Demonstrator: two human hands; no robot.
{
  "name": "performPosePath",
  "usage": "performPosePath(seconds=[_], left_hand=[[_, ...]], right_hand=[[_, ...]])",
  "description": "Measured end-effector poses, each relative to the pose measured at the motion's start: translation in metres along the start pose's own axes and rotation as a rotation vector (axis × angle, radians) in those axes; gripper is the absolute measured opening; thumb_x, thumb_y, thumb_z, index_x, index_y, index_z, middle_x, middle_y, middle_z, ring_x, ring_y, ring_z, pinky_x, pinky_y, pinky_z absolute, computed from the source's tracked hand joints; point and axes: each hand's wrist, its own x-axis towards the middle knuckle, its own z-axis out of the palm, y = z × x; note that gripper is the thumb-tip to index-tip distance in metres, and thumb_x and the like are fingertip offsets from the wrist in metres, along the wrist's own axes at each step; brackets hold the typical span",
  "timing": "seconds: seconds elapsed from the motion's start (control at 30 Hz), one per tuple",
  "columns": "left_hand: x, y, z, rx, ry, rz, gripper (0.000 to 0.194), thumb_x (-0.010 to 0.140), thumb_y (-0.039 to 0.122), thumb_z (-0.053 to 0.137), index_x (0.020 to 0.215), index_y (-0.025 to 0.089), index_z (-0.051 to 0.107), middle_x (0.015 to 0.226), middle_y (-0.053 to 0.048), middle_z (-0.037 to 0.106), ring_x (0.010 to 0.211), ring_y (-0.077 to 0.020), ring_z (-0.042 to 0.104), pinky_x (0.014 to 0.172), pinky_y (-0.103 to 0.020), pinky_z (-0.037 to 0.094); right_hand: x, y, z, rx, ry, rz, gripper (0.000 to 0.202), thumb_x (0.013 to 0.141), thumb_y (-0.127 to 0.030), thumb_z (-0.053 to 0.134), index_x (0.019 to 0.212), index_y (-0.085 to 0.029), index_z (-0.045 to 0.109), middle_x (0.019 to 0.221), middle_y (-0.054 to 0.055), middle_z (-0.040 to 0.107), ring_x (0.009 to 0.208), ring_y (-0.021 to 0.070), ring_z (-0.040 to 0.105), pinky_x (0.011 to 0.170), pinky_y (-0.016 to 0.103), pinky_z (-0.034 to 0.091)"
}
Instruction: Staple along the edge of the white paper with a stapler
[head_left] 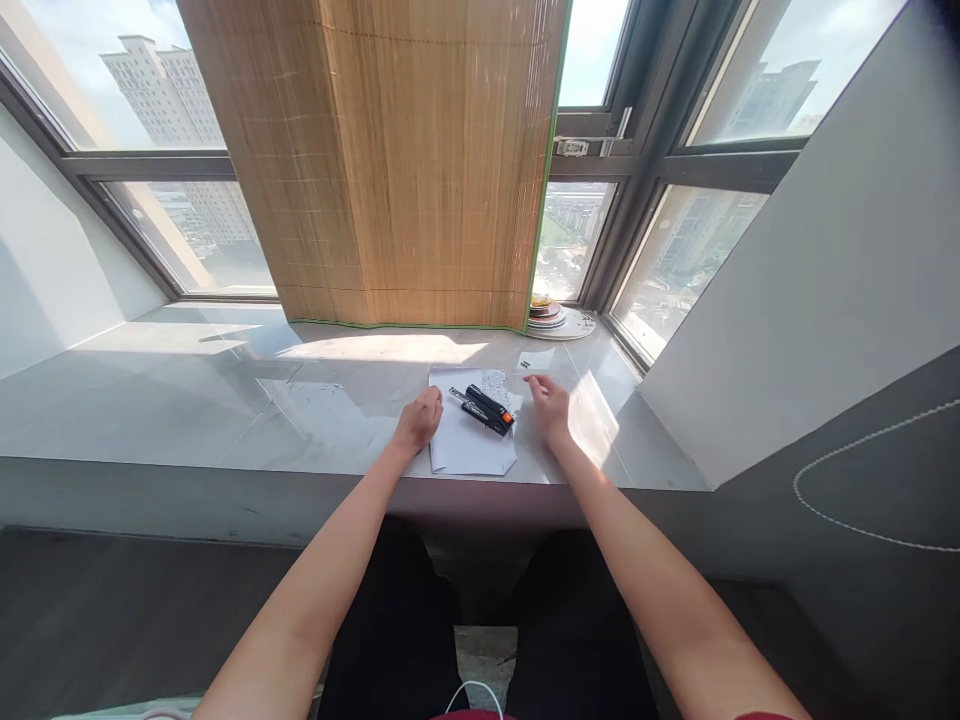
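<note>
A black stapler (pixel 484 408) with an orange end lies opened up on white paper sheets (pixel 469 455), its metal channel showing. My left hand (pixel 421 418) rests at the sheets' left edge with its fingers curled closed; whatever may be inside them is hidden. To the right of the stapler, apart from it, my right hand (pixel 549 402) has thumb and fingertips brought together, and anything between them is too small to make out. Just beyond those fingertips lies a small white slip (pixel 541 358) with a little dark piece on it.
The pale window ledge (pixel 225 420) carries everything. A bamboo blind (pixel 427 180) hangs down to its back edge. Stacked round plates or mats (pixel 566 325) sit at the back right. A white beaded cord (pixel 832 445) loops by the right wall.
</note>
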Motion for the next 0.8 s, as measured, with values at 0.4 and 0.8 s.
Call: performPosePath(seconds=[0.4,0.8], left_hand=[[-0.001,0.002,-0.004,-0.066,0.029,0.02,0.03,0.111,0.028,0.034,0.12,0.025,0.062,0.118,-0.009,0.069,0.087,-0.0222,0.066,0.068,-0.031,0.041],[0.001,-0.01,0.0,-0.069,0.048,0.31,0.012,0.1,0.023,0.067,0.109,0.022,0.075,0.112,-0.009,0.075,0.11,-0.0266,0.063,0.1,-0.042,0.043]], right_hand=[[-0.032,-0.02,0.027,-0.075,-0.192,-0.339,0.033,0.089,-0.026,0.074,0.122,-0.024,0.07,0.112,0.008,0.076,0.106,0.0269,0.07,0.093,0.04,0.056],[-0.033,-0.018,0.02,0.112,-0.202,-0.443,0.031,0.083,-0.02,0.079,0.114,-0.022,0.075,0.101,0.006,0.075,0.099,0.0254,0.068,0.089,0.037,0.054]])
